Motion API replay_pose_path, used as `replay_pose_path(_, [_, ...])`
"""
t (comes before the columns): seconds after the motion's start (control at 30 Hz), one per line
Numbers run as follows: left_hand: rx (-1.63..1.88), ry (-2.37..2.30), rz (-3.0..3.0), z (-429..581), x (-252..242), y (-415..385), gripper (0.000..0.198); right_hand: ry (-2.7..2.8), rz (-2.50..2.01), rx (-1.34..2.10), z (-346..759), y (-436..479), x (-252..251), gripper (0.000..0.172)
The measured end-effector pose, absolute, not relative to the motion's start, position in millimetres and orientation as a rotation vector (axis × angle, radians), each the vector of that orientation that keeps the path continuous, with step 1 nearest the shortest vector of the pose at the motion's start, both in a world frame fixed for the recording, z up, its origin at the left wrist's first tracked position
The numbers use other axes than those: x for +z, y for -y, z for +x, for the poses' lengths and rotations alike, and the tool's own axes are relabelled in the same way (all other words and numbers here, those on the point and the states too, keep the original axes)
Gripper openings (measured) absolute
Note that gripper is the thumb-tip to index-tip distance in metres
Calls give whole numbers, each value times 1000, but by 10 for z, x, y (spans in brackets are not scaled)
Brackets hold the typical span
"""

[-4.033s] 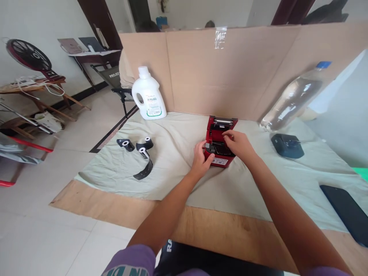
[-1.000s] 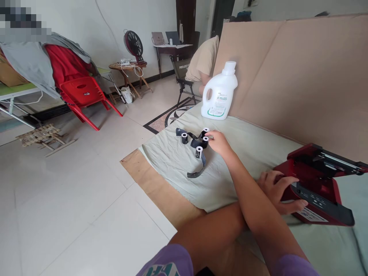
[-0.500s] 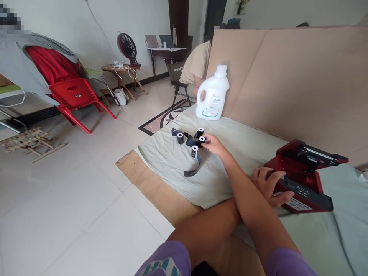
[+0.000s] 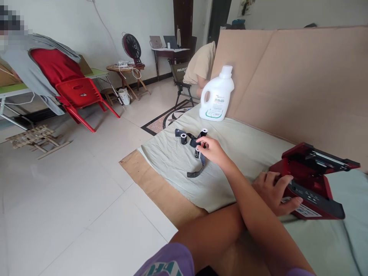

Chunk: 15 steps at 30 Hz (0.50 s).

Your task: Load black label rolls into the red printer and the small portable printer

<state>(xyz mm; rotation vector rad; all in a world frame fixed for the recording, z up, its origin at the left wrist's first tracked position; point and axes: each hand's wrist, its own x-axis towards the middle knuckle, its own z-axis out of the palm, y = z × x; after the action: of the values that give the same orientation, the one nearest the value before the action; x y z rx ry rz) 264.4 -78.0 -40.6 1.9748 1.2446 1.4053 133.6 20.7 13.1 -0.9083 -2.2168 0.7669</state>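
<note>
My arms are crossed. My right hand (image 4: 213,150) reaches left over the pale cloth (image 4: 172,161) and pinches one of three black rolls with white cores (image 4: 197,152). The other two rolls (image 4: 184,137) (image 4: 204,132) lie just beyond it, and a loose black strip (image 4: 196,172) curls toward me. My left hand (image 4: 274,191) grips the front left corner of a red printer (image 4: 313,180), fingers over its dark button panel and thumb beneath. The printer's lid stands open.
A white detergent jug (image 4: 217,96) stands against the cardboard wall (image 4: 287,80) behind the table. A person sits on a folding chair (image 4: 179,78) beyond the table. On the tiled floor to the left are a red plastic chair (image 4: 80,96), a fan (image 4: 131,46) and a small round table.
Four seconds ago both hands were on the printer. My right hand has since crossed over to the rolls and, in the last half second, closed on the nearest one. The left hand stays on the printer.
</note>
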Motion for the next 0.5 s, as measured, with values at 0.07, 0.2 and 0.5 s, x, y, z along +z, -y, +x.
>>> replay_pose_path(0.07, [1404, -1256, 1951, 2658, -422, 762, 69, 2309, -904, 588, 1230, -194, 187, 20])
replay_pose_path(0.2, [1384, -1208, 1831, 2672, -464, 716, 72, 2518, -1081, 267, 840, -277, 312, 20])
replay_pose_path(0.5, [1385, -1192, 1747, 2663, -472, 758, 77, 2366, -1610, 31, 119, -353, 112, 37])
